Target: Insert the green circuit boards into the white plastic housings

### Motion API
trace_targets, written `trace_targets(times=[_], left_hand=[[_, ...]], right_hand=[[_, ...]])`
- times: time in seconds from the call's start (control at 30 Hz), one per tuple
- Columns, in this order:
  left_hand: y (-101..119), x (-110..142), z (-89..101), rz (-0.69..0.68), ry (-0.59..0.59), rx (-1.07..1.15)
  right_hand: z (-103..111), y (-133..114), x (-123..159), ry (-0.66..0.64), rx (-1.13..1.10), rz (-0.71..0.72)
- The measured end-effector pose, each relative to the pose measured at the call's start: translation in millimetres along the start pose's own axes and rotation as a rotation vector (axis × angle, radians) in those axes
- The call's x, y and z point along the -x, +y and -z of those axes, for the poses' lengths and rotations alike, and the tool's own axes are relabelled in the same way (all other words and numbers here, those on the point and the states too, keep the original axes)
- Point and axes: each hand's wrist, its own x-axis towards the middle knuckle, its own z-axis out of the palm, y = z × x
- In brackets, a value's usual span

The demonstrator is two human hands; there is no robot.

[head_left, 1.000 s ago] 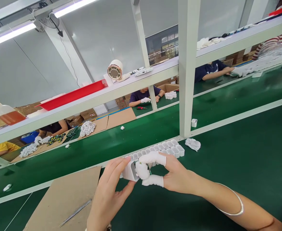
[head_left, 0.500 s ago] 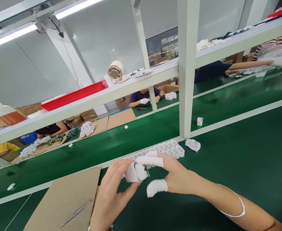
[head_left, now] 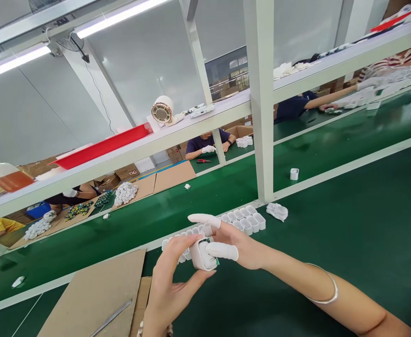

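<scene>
1. White plastic housing: a small, rounded shell held just above the green belt, near the bottom centre of the view; a green edge shows at its right side.
2. Left hand: bare, rising from below the housing; thumb and fingers curl around the shell's left side and underside, gripping it.
3. Right hand: reaches in from the right of the housing. White finger cots cover its fingertips; one covered finger presses on the housing's right face, while another points out straight above it, free of contact. A metal bangle circles the forearm.
4. Row of white shells: open-topped, lined up on the belt just behind the housing.
5. Crumpled white cloth: beyond the right end of that row.
6. Cardboard sheet: left of the housing, bearing metal tweezers.
7. White frame post: stands behind the row, supporting a shelf with a red tray.
8. Other people: seated across the far belt, well apart from the housing.
</scene>
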Motion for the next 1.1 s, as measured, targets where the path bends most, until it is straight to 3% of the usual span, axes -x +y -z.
trace_targets(times=[0.33, 0.57, 0.83, 1.1], left_hand=[[-3.1, 0.6, -0.5, 0.024, 0.005, 0.065], [0.2, -1.2, -5.1, -0.029, -0.007, 0.000], [0.0, -3.1, -9.0, 0.009, 0.020, 0.001], [5.3, -8.4, -16.1, -0.057, 0.075, -0.013]], right_hand=[[-2.8, 0.9, -0.5, 0.101, 0.061, -0.003], [-10.5, 3.6, 11.3, 0.103, 0.281, -0.026], [-14.2, -3.3, 11.1, 0.056, 0.317, -0.052], [-4.9, 18.6, 19.3, 0.146, 0.547, -0.037]])
